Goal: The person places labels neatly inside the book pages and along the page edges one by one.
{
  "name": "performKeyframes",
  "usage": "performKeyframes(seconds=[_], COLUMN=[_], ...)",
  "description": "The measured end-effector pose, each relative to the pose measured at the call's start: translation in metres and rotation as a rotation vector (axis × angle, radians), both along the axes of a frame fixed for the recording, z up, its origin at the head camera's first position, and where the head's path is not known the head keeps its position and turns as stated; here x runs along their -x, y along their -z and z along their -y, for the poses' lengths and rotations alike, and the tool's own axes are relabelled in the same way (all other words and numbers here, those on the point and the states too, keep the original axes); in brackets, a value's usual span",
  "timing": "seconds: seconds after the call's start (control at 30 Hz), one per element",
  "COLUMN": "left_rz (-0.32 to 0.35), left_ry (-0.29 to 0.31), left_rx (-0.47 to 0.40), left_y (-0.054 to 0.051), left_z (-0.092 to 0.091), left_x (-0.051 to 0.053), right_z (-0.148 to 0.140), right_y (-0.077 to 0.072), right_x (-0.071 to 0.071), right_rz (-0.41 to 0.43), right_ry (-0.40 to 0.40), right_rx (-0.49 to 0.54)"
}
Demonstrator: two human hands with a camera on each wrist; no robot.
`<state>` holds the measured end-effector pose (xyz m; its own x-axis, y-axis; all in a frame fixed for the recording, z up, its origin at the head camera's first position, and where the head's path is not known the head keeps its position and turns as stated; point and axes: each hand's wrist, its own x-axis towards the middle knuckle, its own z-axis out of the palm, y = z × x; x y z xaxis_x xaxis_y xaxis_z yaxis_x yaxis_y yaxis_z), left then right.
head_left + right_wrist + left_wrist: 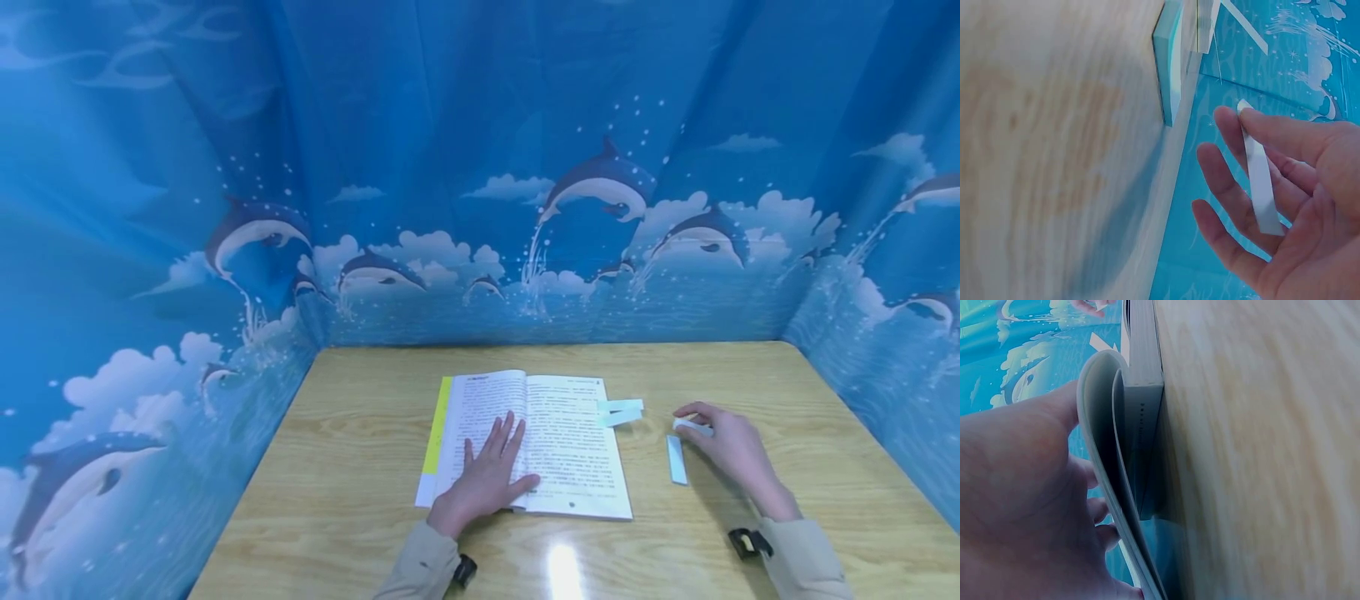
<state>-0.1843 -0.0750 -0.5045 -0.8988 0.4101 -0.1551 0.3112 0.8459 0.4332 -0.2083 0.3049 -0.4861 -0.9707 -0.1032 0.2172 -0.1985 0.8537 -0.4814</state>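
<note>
An open book [573,450] lies on the table, its pages covered in small print. My left hand [487,479] rests spread over the left page, fingers straight; in the left wrist view the curved pages [1100,394] stand beside the palm. Between thumb and index finger my right hand [731,442] pinches a pale paper strip [1260,175], held above the table to the right of the book. Just below that hand lies a pad of light-blue sticky strips [677,460]. Two pale strips [622,412] stick out from the right page's upper edge.
The wooden table [360,433] reaches a blue curtain [465,167] printed with dolphins at the back and both sides. Dark wrist cameras [750,543] sit on both sleeves. A bright light reflection shows near the table's front.
</note>
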Motion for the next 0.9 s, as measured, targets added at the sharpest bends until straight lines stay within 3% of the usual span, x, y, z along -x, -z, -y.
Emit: performKeyframes(seconds=[0.3, 0.53, 0.73, 0.9], left_rz=[-0.002, -0.006, -0.010, -0.002], left_ry=[0.002, 0.005, 0.007, -0.001], left_rx=[-0.002, -0.010, -0.017, -0.016], left_y=[-0.001, -0.001, 0.000, 0.000], left_z=[0.000, 0.000, 0.000, 0.001], left_x=[0.000, 0.001, 0.000, 0.000], right_z=[0.006, 0.028, 0.045, 0.059], right_y=[-0.001, -0.006, -0.006, -0.003], right_x=[-0.004, -0.009, -0.010, -0.009], right_rz=[0.052, 0.173, 0.160, 0.197], right_ry=[0.004, -0.047, -0.037, -0.046], right_rx=[0.002, 0.068, 0.007, 0.047])
